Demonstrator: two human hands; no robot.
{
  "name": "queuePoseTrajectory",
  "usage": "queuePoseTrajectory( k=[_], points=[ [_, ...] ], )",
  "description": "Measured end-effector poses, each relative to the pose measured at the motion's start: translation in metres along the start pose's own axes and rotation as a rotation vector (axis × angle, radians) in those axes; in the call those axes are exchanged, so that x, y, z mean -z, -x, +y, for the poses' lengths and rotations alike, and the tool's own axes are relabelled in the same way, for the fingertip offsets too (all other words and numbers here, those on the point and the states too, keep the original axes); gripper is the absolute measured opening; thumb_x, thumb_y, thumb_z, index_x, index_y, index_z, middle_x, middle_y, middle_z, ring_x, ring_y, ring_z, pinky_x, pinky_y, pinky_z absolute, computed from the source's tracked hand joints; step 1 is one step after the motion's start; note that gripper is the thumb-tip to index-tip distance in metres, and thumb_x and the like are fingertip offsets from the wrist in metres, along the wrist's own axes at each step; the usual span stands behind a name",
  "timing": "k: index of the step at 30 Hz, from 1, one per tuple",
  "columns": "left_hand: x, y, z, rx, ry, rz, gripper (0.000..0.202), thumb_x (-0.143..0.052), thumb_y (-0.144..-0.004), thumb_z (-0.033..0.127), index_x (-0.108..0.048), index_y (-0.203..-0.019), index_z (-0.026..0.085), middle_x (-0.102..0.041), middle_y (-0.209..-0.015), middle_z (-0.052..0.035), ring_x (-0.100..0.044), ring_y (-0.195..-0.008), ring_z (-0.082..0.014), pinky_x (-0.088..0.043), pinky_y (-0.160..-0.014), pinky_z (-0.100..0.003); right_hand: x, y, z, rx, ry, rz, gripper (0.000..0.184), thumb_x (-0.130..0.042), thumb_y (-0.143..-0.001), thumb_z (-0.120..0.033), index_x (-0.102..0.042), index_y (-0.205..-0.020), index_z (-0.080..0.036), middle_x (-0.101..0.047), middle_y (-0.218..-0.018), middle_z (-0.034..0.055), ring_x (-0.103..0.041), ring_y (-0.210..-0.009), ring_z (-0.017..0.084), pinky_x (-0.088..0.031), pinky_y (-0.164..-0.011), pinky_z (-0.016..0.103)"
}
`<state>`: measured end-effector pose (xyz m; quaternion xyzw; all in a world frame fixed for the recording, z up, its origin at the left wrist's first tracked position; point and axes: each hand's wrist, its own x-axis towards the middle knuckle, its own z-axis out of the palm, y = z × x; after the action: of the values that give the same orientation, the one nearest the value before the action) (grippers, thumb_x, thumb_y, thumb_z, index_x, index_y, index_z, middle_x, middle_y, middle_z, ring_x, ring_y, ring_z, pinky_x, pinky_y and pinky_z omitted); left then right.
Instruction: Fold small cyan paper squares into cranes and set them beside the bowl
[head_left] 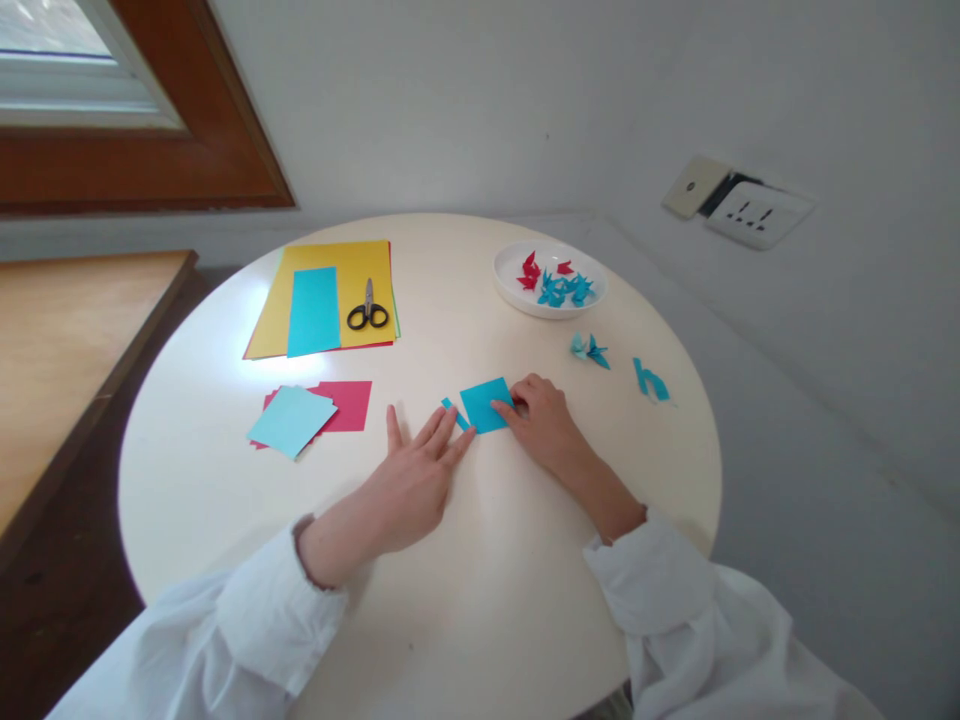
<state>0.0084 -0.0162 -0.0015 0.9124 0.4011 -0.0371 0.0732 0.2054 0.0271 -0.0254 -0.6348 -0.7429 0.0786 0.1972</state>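
Note:
A small blue paper square (484, 403) lies on the round white table (480, 560). My right hand (541, 422) rests at its right edge, fingers curled and pinching the paper's edge. My left hand (414, 478) lies flat on the table with fingers stretched out, fingertips touching a thin blue paper strip (452, 409) just left of the square.
Black scissors (367, 313) lie on a yellow sheet (330, 262) beside a blue rectangle (313, 310). A light blue square (291, 420) overlaps red paper (351, 402). A white dish (517, 290) holds folded paper pieces. A folded blue piece (589, 349) and blue scraps (649, 381) lie at right.

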Motion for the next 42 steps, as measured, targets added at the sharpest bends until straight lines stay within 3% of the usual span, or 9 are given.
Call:
queuePoseTrajectory(
  k=[10,15,20,24,27,30,34,37,42],
  points=[
    [0.000,0.001,0.000,-0.021,-0.043,-0.006,0.062,-0.030,-0.077,0.004,-0.026,-0.138,0.013,-0.023,-0.146,-0.0213,-0.016,-0.136,-0.0334,-0.009,-0.092,-0.076,0.001,-0.001,0.001,-0.014,-0.013,0.017,0.020,-0.053,-0.081,-0.028,-0.048,-0.063,-0.019,-0.053,-0.074,0.0058,-0.048,-0.073,0.020,-0.039,-0.070,0.033],
    [0.000,-0.003,-0.002,-0.030,0.010,0.105,0.051,-0.033,-0.081,0.009,-0.041,-0.131,0.014,-0.038,-0.139,-0.0193,-0.029,-0.131,-0.0333,-0.007,-0.096,-0.073,0.000,-0.001,0.003,-0.021,-0.115,0.087,0.021,-0.051,-0.081,-0.028,-0.044,-0.062,-0.021,-0.051,-0.070,0.0036,-0.047,-0.069,0.019,-0.038,-0.067,0.032],
    [-0.001,-0.014,-0.009,0.082,0.301,0.328,0.036,-0.033,-0.085,0.015,-0.059,-0.111,0.017,-0.062,-0.115,-0.0104,-0.053,-0.112,-0.0238,-0.025,-0.103,-0.056,0.003,-0.002,0.000,-0.100,-0.350,0.221,0.025,-0.051,-0.079,-0.034,-0.040,-0.060,-0.021,-0.045,-0.061,-0.0016,-0.043,-0.059,0.014,-0.036,-0.058,0.027],
    [0.006,-0.021,-0.016,0.260,0.735,0.536,0.029,-0.041,-0.084,0.027,-0.062,-0.099,0.013,-0.066,-0.102,-0.0128,-0.061,-0.094,-0.0220,-0.047,-0.085,-0.038,0.008,-0.003,-0.009,-0.125,-0.489,0.273,0.029,-0.053,-0.076,-0.038,-0.039,-0.057,-0.021,-0.042,-0.056,-0.0041,-0.040,-0.055,0.012,-0.034,-0.055,0.026],
    [0.014,-0.023,-0.017,0.341,1.238,0.473,0.039,-0.048,-0.080,0.045,-0.063,-0.091,0.011,-0.068,-0.092,-0.0134,-0.064,-0.081,-0.0214,-0.051,-0.074,-0.034,0.007,-0.002,-0.021,-0.077,-0.544,0.287,0.028,-0.054,-0.075,-0.038,-0.041,-0.058,-0.021,-0.043,-0.057,-0.0042,-0.041,-0.055,0.012,-0.035,-0.056,0.025],
    [0.014,-0.024,-0.016,0.307,1.480,0.385,0.041,-0.057,-0.074,0.048,-0.064,-0.090,0.011,-0.067,-0.091,-0.0117,-0.065,-0.077,-0.0203,-0.051,-0.073,-0.033,0.002,0.000,-0.034,-0.025,-0.572,0.273,0.025,-0.056,-0.075,-0.036,-0.044,-0.059,-0.020,-0.047,-0.059,-0.0038,-0.045,-0.057,0.012,-0.038,-0.057,0.025],
    [0.007,-0.027,-0.022,0.348,1.523,0.450,0.032,-0.063,-0.070,0.042,-0.065,-0.079,0.011,-0.067,-0.077,-0.0067,-0.063,-0.067,-0.0159,-0.051,-0.067,-0.030,-0.002,0.004,-0.041,0.052,-0.566,0.239,0.020,-0.053,-0.079,-0.035,-0.055,-0.067,-0.020,-0.059,-0.067,-0.0004,-0.055,-0.066,0.014,-0.044,-0.063,0.026],
    [0.005,-0.028,-0.031,0.433,1.586,0.562,0.030,-0.066,-0.066,0.040,-0.063,-0.074,0.012,-0.064,-0.073,-0.0037,-0.061,-0.062,-0.0132,-0.051,-0.067,-0.029,0.000,0.012,-0.041,0.153,-0.451,0.233,0.026,-0.039,-0.089,-0.030,-0.063,-0.089,-0.019,-0.068,-0.093,0.0066,-0.061,-0.089,0.017,-0.046,-0.080,0.032],
    [0.010,-0.027,-0.039,0.513,1.628,0.650,0.028,-0.067,-0.062,0.038,-0.062,-0.071,0.012,-0.062,-0.071,-0.0019,-0.059,-0.061,-0.0115,-0.051,-0.068,-0.028,0.007,0.046,-0.042,0.446,-0.058,-0.067,0.033,-0.036,-0.091,-0.023,-0.055,-0.118,-0.019,-0.057,-0.124,0.0101,-0.050,-0.118,0.020,-0.032,-0.100,0.045]
  ],
)
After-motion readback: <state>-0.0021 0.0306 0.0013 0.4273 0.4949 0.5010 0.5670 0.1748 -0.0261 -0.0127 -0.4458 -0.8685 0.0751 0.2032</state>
